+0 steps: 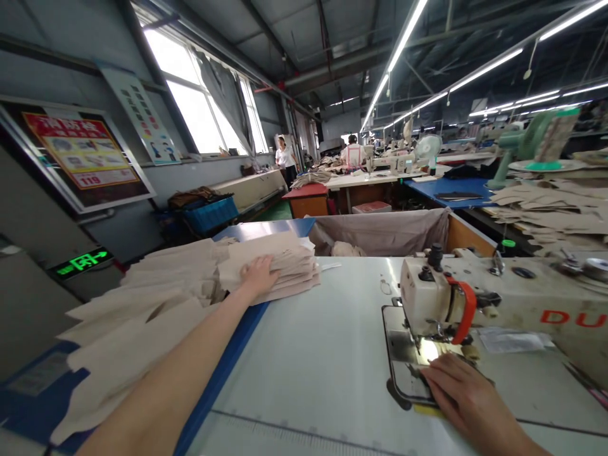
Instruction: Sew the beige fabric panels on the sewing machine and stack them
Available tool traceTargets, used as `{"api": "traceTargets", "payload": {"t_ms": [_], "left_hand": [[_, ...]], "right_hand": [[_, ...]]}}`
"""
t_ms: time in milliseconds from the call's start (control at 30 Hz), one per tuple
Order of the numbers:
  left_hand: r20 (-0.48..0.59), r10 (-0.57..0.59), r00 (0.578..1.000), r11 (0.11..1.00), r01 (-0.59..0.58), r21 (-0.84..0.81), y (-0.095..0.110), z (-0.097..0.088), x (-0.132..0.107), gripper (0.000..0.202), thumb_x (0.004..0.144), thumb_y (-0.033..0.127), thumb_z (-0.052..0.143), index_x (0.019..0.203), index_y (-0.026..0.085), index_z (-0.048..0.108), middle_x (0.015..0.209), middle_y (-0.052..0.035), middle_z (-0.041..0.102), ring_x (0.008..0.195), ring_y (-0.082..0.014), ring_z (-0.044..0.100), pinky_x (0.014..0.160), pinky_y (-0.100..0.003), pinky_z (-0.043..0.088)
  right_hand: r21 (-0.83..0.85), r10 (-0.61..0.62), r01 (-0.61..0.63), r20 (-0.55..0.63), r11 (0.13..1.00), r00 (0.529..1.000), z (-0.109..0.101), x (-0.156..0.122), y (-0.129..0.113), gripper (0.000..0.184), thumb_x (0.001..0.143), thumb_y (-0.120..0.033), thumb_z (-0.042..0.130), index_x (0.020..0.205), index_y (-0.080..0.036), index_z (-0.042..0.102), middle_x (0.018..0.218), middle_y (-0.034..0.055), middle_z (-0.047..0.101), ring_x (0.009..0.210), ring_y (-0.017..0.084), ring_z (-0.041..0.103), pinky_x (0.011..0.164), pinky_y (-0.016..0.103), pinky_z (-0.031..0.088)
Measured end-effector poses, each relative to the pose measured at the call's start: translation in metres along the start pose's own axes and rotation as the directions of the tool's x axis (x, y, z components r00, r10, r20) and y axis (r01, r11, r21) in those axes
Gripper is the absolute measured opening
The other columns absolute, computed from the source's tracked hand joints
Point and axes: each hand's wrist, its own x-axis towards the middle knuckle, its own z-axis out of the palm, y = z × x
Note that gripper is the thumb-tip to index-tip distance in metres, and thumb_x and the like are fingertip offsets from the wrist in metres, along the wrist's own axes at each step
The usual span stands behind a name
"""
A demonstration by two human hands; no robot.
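Observation:
My left hand (pixel 259 277) rests on top of a stack of beige fabric pieces (pixel 294 269), its fingers apart. More cut pieces (pixel 156 297) lie in overlapping layers to its left, under my forearm. At the sewing machine (pixel 437 297), my right hand (pixel 458 389) sits low beside the needle area, over the edge of the metal plate (pixel 398 339). Its fingers are closed together near the lit spot under the machine head. Whatever they pinch, if anything, is hidden. An orange-red guard (pixel 465 311) hangs at the front of the machine head.
A pale worktable (pixel 304 373) with a printed ruler (pixel 308 434) runs along the front. Behind it stands a cloth-lined bin (pixel 384 231). Fabric piles (pixel 560 209) and a green fan (pixel 517 145) are at right. Two people (pixel 285 158) are farther back.

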Motion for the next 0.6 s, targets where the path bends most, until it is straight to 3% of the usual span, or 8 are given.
{"api": "traceTargets", "payload": {"t_ms": [100, 167, 300, 433, 500, 600], "left_hand": [[-0.033, 0.014, 0.999, 1.0, -0.014, -0.004, -0.007, 0.014, -0.025, 0.06, 0.083, 0.038, 0.053, 0.136, 0.01, 0.047, 0.148, -0.0215, 0.04, 0.139, -0.0365, 0.032, 0.11, -0.059, 0.023], [-0.053, 0.034, 0.998, 0.999, -0.035, -0.011, -0.021, 0.008, -0.049, 0.063, 0.086, 0.04, 0.048, 0.142, 0.012, 0.039, 0.154, -0.017, 0.032, 0.143, -0.0306, 0.024, 0.115, -0.053, 0.015], [-0.022, -0.007, 1.0, 0.999, 0.007, -0.038, -0.073, -0.014, -0.115, 0.056, 0.088, 0.043, 0.037, 0.136, 0.016, 0.046, 0.146, -0.0109, 0.046, 0.135, -0.0234, 0.041, 0.113, -0.04, 0.029], [0.055, -0.138, 0.989, 0.989, 0.141, -0.053, -0.128, -0.022, -0.176, 0.05, 0.08, 0.047, 0.04, 0.109, 0.015, 0.064, 0.117, -0.015, 0.068, 0.111, -0.0297, 0.061, 0.099, -0.042, 0.046], [0.107, -0.159, 0.981, 0.983, 0.168, -0.08, -0.143, -0.021, -0.191, 0.045, 0.077, 0.048, 0.041, 0.096, 0.017, 0.067, 0.107, -0.0144, 0.071, 0.102, -0.0293, 0.066, 0.094, -0.04, 0.049], [0.142, -0.188, 0.972, 0.971, 0.206, -0.125, -0.149, -0.018, -0.194, 0.042, 0.078, 0.048, 0.04, 0.088, 0.019, 0.069, 0.101, -0.0136, 0.072, 0.099, -0.0297, 0.066, 0.093, -0.041, 0.049]], "right_hand": [[-0.033, -0.06, 0.06, -0.007, 0.998, 0.998, 0.002, -0.004, 0.005, 0.028, 0.097, -0.025, 0.041, 0.094, -0.023, 0.069, 0.09, 0.0051, 0.072, 0.084, 0.018, 0.068, 0.075, 0.027, 0.054], [-0.061, -0.098, 0.096, -0.017, 0.993, 0.995, 0.005, -0.009, 0.01, 0.028, 0.097, -0.031, 0.042, 0.096, -0.023, 0.069, 0.09, 0.0042, 0.072, 0.084, 0.018, 0.068, 0.076, 0.027, 0.054], [-0.071, -0.125, 0.121, -0.043, 0.99, 0.991, 0.009, -0.014, 0.017, 0.03, 0.097, -0.038, 0.044, 0.096, -0.023, 0.07, 0.092, 0.0032, 0.073, 0.085, 0.019, 0.068, 0.081, 0.029, 0.053], [-0.033, -0.13, 0.129, -0.013, 0.991, 0.991, 0.009, -0.012, 0.017, 0.032, 0.097, -0.038, 0.042, 0.093, -0.024, 0.071, 0.09, 0.0031, 0.073, 0.083, 0.018, 0.068, 0.078, 0.028, 0.054], [-0.022, -0.129, 0.128, -0.016, 0.991, 0.992, 0.008, -0.011, 0.016, 0.032, 0.097, -0.038, 0.042, 0.091, -0.025, 0.071, 0.088, 0.0033, 0.073, 0.082, 0.018, 0.068, 0.075, 0.028, 0.054], [-0.014, -0.124, 0.124, -0.012, 0.992, 0.992, 0.007, -0.011, 0.017, 0.032, 0.097, -0.04, 0.043, 0.092, -0.025, 0.071, 0.088, 0.0037, 0.073, 0.081, 0.018, 0.068, 0.074, 0.028, 0.055]]}}
